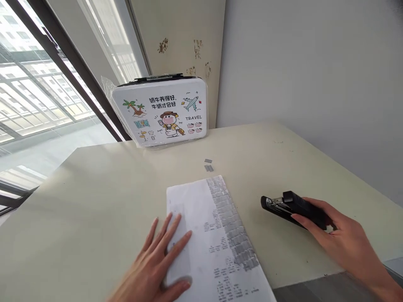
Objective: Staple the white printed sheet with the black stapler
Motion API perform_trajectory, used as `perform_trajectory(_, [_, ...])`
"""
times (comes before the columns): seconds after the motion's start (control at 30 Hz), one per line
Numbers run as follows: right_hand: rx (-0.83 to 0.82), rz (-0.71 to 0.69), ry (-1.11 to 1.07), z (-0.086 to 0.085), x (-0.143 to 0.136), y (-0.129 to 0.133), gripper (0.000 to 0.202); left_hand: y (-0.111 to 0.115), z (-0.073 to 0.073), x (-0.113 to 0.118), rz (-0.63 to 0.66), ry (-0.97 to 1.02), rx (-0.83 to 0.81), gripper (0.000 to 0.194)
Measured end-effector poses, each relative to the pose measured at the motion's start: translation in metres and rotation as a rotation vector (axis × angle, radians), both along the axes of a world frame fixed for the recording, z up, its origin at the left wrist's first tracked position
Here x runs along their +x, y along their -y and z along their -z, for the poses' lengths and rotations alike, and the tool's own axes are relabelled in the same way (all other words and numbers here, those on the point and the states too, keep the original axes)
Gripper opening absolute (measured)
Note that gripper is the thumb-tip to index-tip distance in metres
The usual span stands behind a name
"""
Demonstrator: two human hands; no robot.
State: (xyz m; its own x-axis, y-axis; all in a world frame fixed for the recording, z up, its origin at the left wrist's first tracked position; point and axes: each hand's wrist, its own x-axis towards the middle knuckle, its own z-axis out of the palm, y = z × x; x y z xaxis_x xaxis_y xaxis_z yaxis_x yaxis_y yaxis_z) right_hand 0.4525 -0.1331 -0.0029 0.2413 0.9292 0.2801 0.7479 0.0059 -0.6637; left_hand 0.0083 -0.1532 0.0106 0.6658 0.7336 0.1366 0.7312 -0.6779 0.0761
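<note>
- Left hand (157, 260) lies flat, fingers spread, pinning the paper (217, 243) to the tabletop (94, 201).
- Right hand (343, 241) is wrapped around the stapler (292, 208), resting beside the sheet.
- Loose staples (208, 165) lie beyond.

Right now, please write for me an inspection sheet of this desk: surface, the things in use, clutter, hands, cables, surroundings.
Surface: pale table, matte, with a darker strip at the near right edge.
Things in use: white paper sheet carrying rows of staples and small print; black stapler lying to its right.
Clutter: two small loose staple strips beyond the sheet; illustrated white case in plastic wrap, upright at the far edge.
Hands: left hand flat on the sheet's left part; right hand gripping the stapler's rear.
Cables: nothing seen.
Surroundings: window on the left, grey wall on the right, stained panel behind the case.
</note>
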Motion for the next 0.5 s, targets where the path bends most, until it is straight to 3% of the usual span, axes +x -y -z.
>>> perform_trajectory(0.2, [-0.043,0.108,-0.022,-0.027,-0.012,0.002,0.024,-0.026,0.001,0.068,0.094,0.044,-0.07,0.081])
perform_trajectory(0.5, [0.019,0.025,0.001,-0.036,-0.011,-0.017,0.034,-0.095,0.039,0.193,0.144,0.187,-0.143,0.083])
